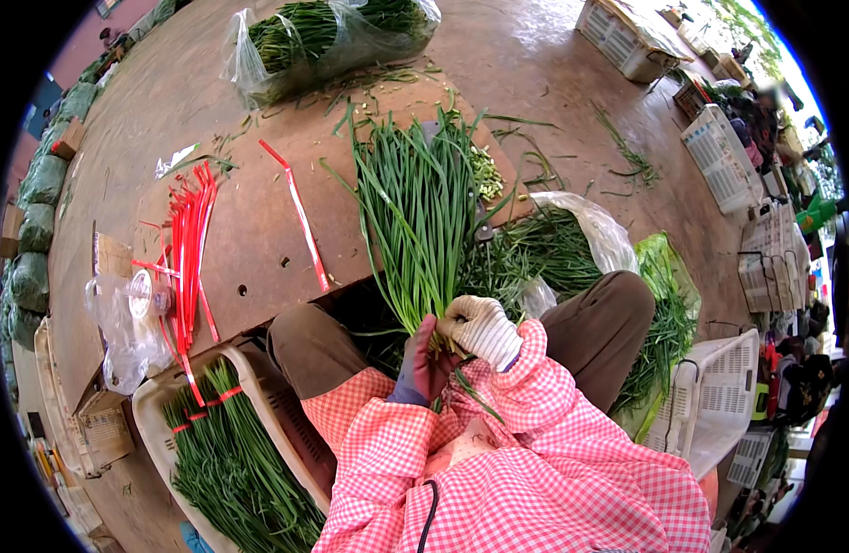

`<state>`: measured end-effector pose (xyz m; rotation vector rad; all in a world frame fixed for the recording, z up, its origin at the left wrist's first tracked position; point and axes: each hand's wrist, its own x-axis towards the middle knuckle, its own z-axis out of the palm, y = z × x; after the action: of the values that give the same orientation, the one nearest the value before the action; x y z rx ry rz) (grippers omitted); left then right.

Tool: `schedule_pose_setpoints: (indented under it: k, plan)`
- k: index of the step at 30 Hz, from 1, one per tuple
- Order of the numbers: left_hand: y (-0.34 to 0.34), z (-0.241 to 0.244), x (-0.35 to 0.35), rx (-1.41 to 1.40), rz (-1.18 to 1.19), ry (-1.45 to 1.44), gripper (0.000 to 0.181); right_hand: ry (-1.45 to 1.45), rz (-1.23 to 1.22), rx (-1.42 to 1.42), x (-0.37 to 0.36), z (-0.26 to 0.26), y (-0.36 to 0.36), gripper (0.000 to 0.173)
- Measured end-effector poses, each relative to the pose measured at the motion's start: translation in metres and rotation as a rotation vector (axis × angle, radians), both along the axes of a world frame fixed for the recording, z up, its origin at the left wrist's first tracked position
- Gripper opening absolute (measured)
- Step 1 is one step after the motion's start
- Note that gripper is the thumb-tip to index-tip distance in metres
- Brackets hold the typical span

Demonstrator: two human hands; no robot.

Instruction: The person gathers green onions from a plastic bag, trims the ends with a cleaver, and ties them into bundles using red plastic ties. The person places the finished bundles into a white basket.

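A large bunch of long green Chinese chives lies across the board's near edge, its pale stem ends towards me. My left hand, in a purple and grey glove, is closed around those ends from below. My right hand, in a white knitted glove, touches the same ends from the right, its fingers bent; whether it grips any stems is unclear. A dark blade with a handle is partly hidden beside the bunch. On the board lie a single red tie strip and a bundle of red strips.
Left of my knees, a white plastic crate holds chives bound with red strips. A clear plastic bag hangs at the board's left corner. Beyond the board lies a bagged chive pile. Loose chives fill bags at right, near an empty-looking crate.
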<state>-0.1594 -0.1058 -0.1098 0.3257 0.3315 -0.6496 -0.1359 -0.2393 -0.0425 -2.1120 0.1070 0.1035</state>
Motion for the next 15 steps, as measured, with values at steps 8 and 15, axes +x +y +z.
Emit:
schedule_pose_setpoints:
  k: [8,15]
  plan:
    - [0.009,-0.022,-0.002,0.007,0.063,-0.035,0.024,0.014,0.057,-0.02,-0.001,0.004,-0.002,0.019]
    - [0.003,0.001,0.001,0.063,0.063,-0.039,0.019,0.296,-0.026,0.302,0.001,0.015,-0.012,0.017]
